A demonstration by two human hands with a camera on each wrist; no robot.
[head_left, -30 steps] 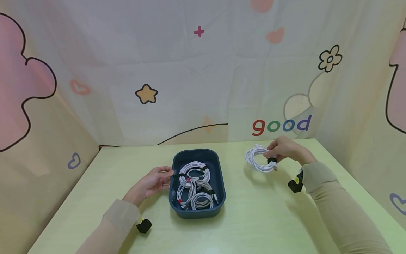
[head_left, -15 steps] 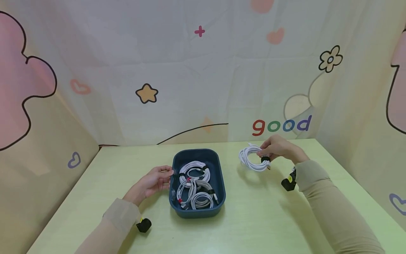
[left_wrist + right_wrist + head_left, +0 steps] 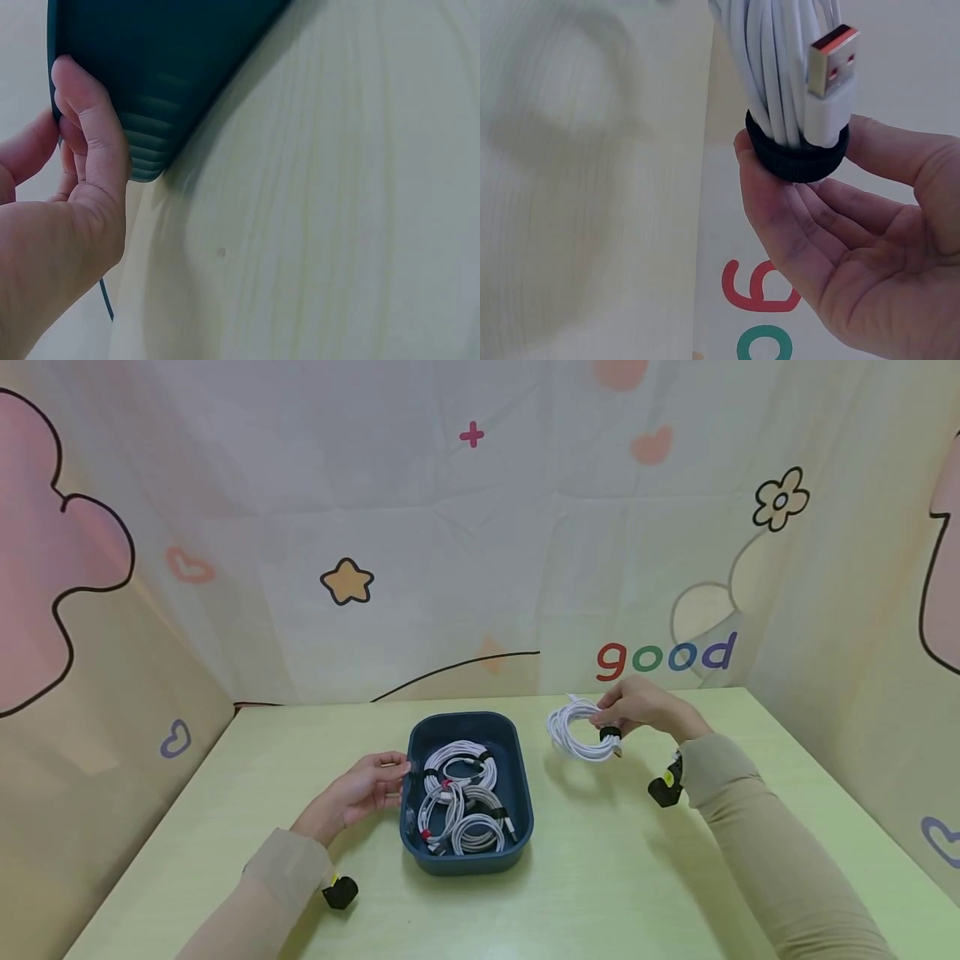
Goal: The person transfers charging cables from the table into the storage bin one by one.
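Observation:
My right hand (image 3: 642, 705) pinches a coiled white USB cable (image 3: 576, 735) at its black strap (image 3: 799, 156), above the table to the right of the bin. The cable's USB plug (image 3: 834, 61) sticks out beside the strap in the right wrist view. My left hand (image 3: 367, 792) pinches the left rim of a dark blue plastic bin (image 3: 522, 785), thumb and fingers on either side of the wall in the left wrist view. Inside the bin lie several coiled cables: a white coil (image 3: 459, 747) with black straps at the back, and grey and white ones (image 3: 480, 833) with red ties nearer the front.
The pale yellow-green table (image 3: 577, 877) carries the bin near its middle. A printed cloth (image 3: 420, 527) hangs behind the table's back edge and at both sides. A small black device (image 3: 341, 892) sits at the left wrist, another (image 3: 665, 788) at the right.
My right hand has carried the white USB cable leftward, closer to the bin. The left hand and the bin stay where they were.

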